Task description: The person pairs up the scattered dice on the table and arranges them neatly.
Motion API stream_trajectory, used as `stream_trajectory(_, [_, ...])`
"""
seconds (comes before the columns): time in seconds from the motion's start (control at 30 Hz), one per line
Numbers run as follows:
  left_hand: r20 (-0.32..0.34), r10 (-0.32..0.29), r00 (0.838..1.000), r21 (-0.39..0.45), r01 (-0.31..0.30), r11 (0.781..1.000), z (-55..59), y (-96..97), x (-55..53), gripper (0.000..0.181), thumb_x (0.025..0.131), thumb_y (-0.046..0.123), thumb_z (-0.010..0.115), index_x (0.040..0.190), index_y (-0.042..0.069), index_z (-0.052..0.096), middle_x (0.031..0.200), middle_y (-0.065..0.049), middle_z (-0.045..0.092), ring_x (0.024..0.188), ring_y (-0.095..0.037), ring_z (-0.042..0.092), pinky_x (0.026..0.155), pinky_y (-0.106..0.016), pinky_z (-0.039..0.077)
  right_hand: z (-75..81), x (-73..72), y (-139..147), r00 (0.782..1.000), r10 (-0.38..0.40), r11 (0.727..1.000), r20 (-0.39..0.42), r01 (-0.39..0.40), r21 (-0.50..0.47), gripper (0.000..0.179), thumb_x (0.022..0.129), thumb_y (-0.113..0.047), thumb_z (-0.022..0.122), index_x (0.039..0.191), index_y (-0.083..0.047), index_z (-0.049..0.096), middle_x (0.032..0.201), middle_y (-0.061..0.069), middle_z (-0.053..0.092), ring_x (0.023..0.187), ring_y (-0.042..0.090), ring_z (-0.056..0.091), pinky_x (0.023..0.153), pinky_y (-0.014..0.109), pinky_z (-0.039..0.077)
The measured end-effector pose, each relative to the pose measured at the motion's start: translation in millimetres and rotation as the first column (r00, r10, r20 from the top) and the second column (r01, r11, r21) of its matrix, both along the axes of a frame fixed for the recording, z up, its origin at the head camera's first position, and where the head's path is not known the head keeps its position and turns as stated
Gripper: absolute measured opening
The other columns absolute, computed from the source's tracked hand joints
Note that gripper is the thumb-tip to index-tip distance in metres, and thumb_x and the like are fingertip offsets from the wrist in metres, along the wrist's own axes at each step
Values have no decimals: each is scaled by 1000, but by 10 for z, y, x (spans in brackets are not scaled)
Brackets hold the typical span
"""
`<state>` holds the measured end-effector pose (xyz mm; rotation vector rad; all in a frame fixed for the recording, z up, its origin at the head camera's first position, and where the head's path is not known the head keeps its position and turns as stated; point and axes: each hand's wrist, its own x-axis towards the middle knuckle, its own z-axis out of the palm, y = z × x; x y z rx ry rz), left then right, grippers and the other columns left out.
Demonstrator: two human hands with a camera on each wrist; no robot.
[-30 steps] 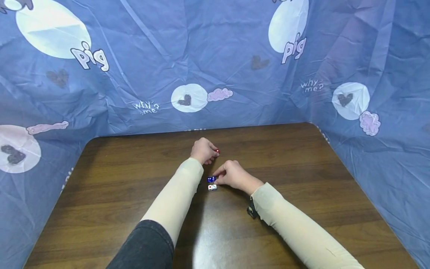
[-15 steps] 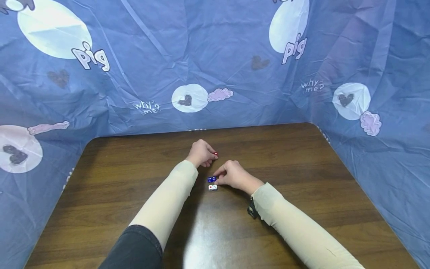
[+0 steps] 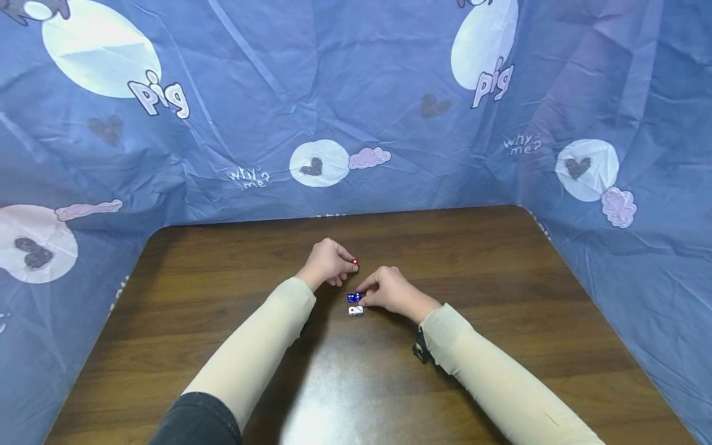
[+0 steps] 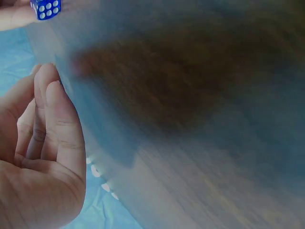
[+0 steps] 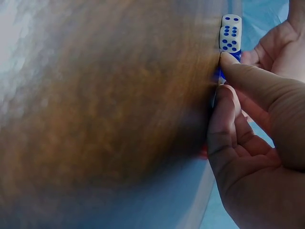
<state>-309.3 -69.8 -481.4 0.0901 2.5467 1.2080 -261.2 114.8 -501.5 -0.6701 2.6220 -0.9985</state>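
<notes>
In the head view my left hand (image 3: 328, 262) pinches a red die (image 3: 355, 262) between thumb and fingertips, beyond the other dice. The left wrist view shows this hand (image 4: 52, 129), with the red die hidden. My right hand (image 3: 396, 293) has thumb and forefinger at the right one of two blue dice (image 3: 354, 297) set side by side, pinching it. Just nearer to me, two white dice (image 3: 356, 311) lie side by side on the table. The right wrist view shows the white dice (image 5: 230, 33) and a bit of blue die (image 5: 222, 74) between the fingers.
The brown wooden table (image 3: 445, 247) has rounded far corners. A blue printed cloth (image 3: 334, 93) hangs behind it and along both sides. A dark strapped object (image 3: 421, 347) sits under my right wrist.
My left hand has come towards me and slightly left with the red die, closer to the blue dice. The right hand and the blue and white dice stay in place.
</notes>
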Motion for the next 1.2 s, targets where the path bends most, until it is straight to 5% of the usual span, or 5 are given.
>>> stream_trajectory(0.67, [-13, -50, 999, -49, 49, 998, -39, -140, 391, 7, 85, 10, 85, 91, 8, 81, 57, -10, 67, 45, -21, 65, 42, -31, 56, -5, 26, -10, 1000, -15, 1000, 7, 15, -19, 22, 81, -16, 89, 101, -12, 82, 65, -9, 66, 58, 5, 57, 59, 25, 48])
stream_trajectory(1.2, [-42, -41, 998, -39, 39, 998, -88, -137, 458, 5, 85, 8, 85, 88, 8, 81, 55, -8, 66, 43, -20, 64, 40, -31, 55, -16, 26, -9, 1000, -19, 999, 2, 19, -37, 21, 80, -14, 90, 99, -10, 81, 65, -9, 65, 57, 4, 56, 57, 24, 47])
